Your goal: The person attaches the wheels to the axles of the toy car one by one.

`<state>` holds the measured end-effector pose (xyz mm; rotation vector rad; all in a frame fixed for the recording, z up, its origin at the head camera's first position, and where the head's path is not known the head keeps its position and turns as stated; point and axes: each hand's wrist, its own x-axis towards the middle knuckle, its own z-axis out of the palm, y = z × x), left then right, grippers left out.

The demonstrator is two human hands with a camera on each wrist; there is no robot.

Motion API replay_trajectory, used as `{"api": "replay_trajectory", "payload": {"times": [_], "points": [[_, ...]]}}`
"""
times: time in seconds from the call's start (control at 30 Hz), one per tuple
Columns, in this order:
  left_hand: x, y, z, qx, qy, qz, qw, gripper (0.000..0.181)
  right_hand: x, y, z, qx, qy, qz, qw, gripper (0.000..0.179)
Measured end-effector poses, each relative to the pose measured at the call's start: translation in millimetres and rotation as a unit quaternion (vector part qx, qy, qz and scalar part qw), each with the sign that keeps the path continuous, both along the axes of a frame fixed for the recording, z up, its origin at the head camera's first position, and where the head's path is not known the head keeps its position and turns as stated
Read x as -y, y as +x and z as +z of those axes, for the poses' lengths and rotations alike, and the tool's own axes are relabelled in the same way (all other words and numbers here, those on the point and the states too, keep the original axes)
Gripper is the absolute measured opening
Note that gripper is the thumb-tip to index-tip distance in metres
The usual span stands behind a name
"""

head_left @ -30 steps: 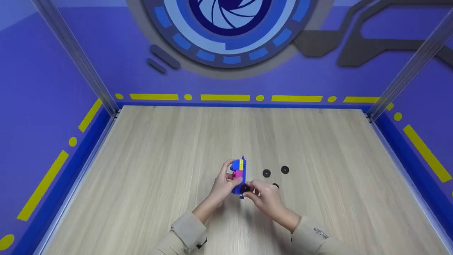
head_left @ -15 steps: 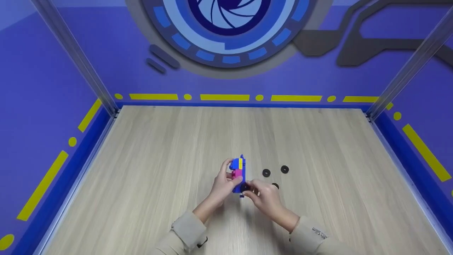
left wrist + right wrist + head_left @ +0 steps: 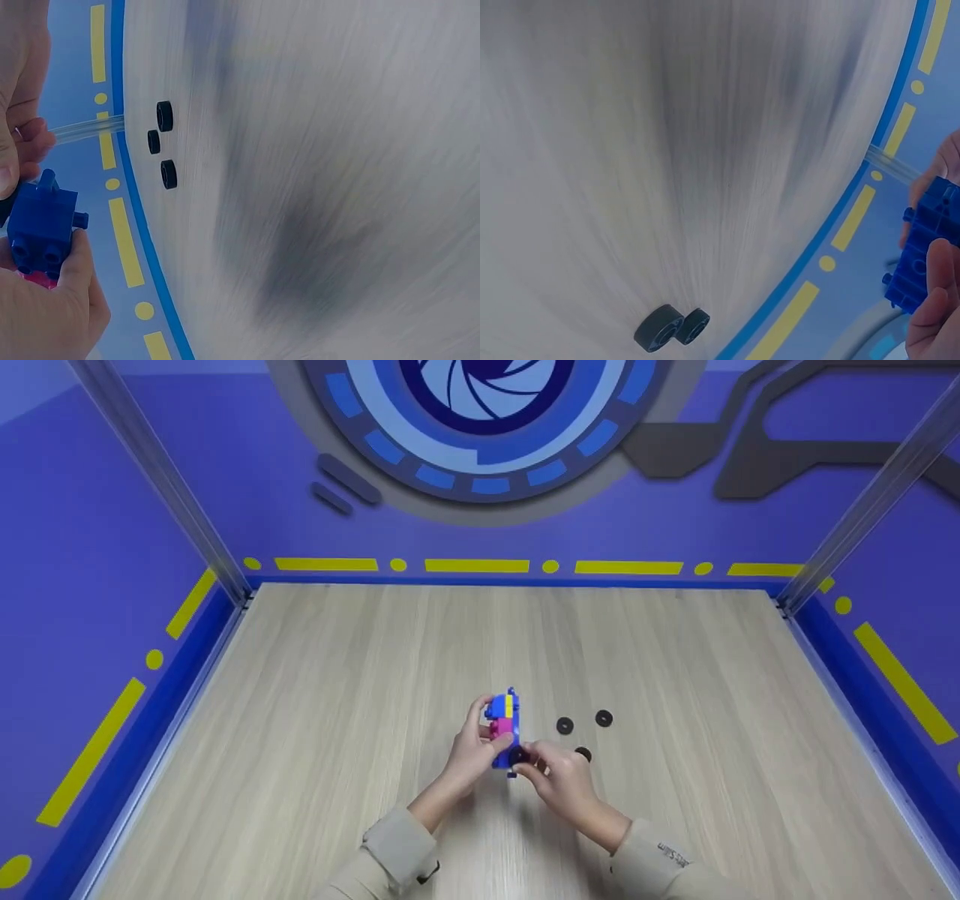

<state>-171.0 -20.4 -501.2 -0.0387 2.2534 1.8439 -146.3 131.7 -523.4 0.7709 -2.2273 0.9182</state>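
Note:
My left hand grips a toy vehicle of building blocks, held on its side above the table. It has a long blue base with pegs, plus blue, pink and yellow blocks. My right hand pinches a black wheel against the side of the base at its near end. Whether the wheel sits on its peg cannot be made out. In the left wrist view, the blue end of the vehicle shows studs and a side peg. The right wrist view shows the blue underside, partly behind the fingers.
Three loose black wheels lie to the right of the hands: one nearer, one farther right, and one beside the right hand. Blue-purple printed walls with metal corner posts enclose the wooden table.
Both hands stay nearly in place, holding the vehicle and the wheel. The vehicle has shifted slightly away and left; the right hand has drifted slightly left, showing more of the nearest loose wheel.

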Motion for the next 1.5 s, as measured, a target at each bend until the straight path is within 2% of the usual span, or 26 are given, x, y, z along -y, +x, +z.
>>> {"api": "replay_trajectory", "payload": {"times": [0.47,0.67,1.17,1.33,1.5], "points": [[1.4,-1.8,0.1,-0.02,-0.022,-0.014,0.9994,0.06,3,3.9,1.2,0.086,-0.028,-0.019,0.9957,0.023],[-0.7,-1.6,0.1,-0.038,-0.032,-0.017,0.9986,0.061,3,4.4,-2.0,0.075,-0.043,-0.026,0.996,0.024],[-3.0,-0.8,3.4,-0.046,-0.036,-0.003,0.9983,0.06,6,3.2,-7.0,0.038,-0.068,-0.041,0.9961,0.026],[-2.8,-0.6,3.4,-0.047,-0.032,0.0,0.9984,0.06,7,3.4,-7.3,0.049,-0.073,-0.049,0.9949,0.026],[-2.7,-0.3,3.0,-0.047,-0.029,0.004,0.9985,0.061,8,3.9,-6.1,0.078,-0.08,-0.049,0.9926,0.025]]}}
